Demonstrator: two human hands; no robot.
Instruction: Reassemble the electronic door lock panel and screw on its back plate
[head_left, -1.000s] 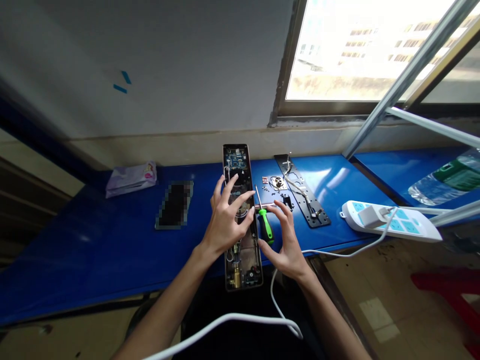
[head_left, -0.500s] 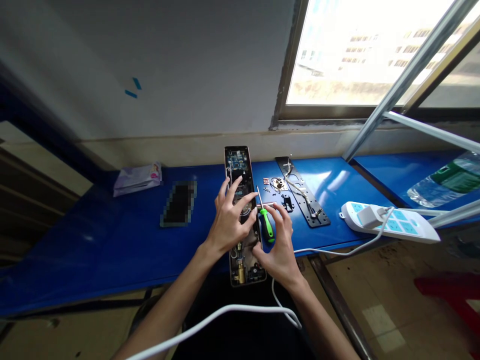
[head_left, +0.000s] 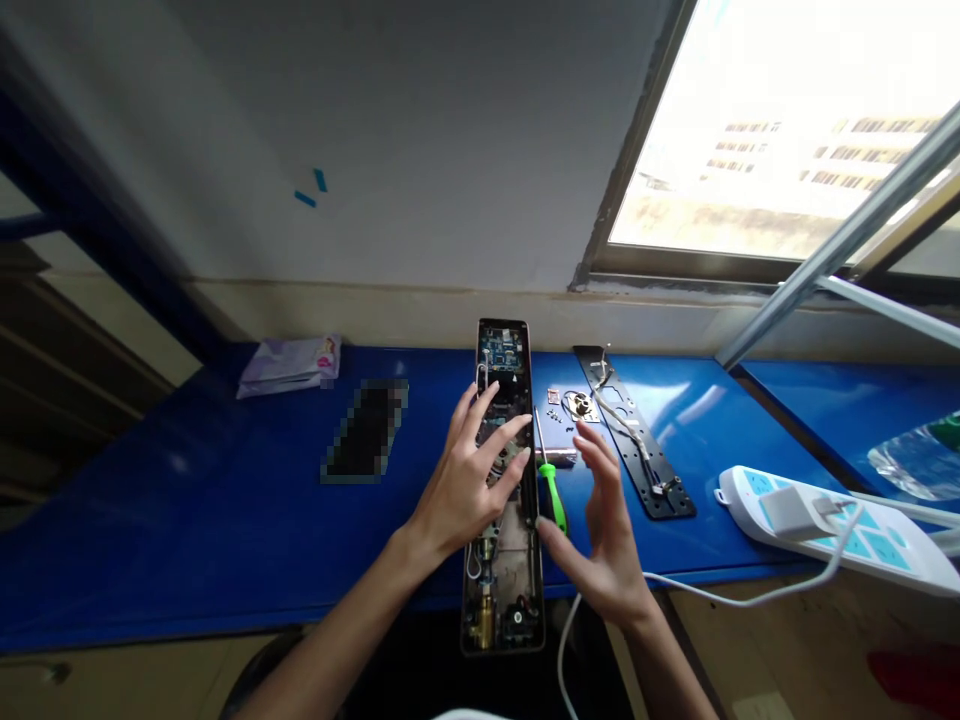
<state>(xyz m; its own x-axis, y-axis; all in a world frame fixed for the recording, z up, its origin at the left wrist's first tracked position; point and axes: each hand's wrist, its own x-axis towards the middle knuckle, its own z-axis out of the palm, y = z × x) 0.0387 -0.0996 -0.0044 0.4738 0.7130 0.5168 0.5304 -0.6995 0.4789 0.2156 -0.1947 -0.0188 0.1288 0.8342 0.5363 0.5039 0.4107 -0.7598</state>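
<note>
A long opened electronic lock body [head_left: 504,560] lies lengthwise on the blue table [head_left: 225,520], its circuit board at the far end. My left hand [head_left: 469,480] rests on its middle with fingers spread, holding nothing. Just right of the case lies a green-handled screwdriver [head_left: 553,490]. My right hand [head_left: 604,530] hovers open beside the screwdriver, fingers stretched and thumb near the handle, holding nothing.
A black metal plate [head_left: 637,440] with wires, a round part [head_left: 580,405] and small screws lie right of the screwdriver. A white power strip [head_left: 840,515] with a plug and cable sits far right. A blurred dark phone [head_left: 365,432] and a purple packet [head_left: 289,362] lie left.
The view has shifted, so everything sits lower and further right. My right hand has drawn back from the screwdriver handle and opened; my left hand stays on the lock body.
</note>
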